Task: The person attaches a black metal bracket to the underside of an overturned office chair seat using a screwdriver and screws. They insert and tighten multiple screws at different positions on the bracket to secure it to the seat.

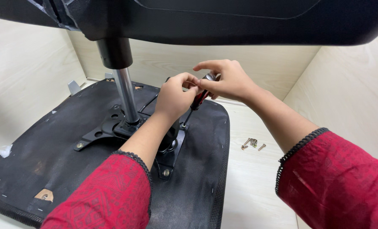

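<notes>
- The screwdriver (198, 98), red and black in the handle, stands tilted over the upturned chair seat (49, 152), its thin shaft running down to a corner of the black metal mounting plate (172, 157).
- The left hand (175, 96) has its fingers pinched together on the handle, just below its top.
- The right hand (226, 79) covers the top of the handle, thumb and curled fingers closed on it, with the forefinger stretched out over the left hand.
- The two hands touch each other around the handle, so most of it is hidden.
- The chrome gas cylinder (126, 95) rises from the plate just left of the left hand, up to the black chair base overhead.
- That base (240, 21) spans the whole top of the view, close above the hands.
- A few loose screws (252, 143) lie on the pale floor (257, 186) to the right of the seat, under the right forearm.
- Pale walls close in on the left, back and right; open floor shows only to the right of the seat.
</notes>
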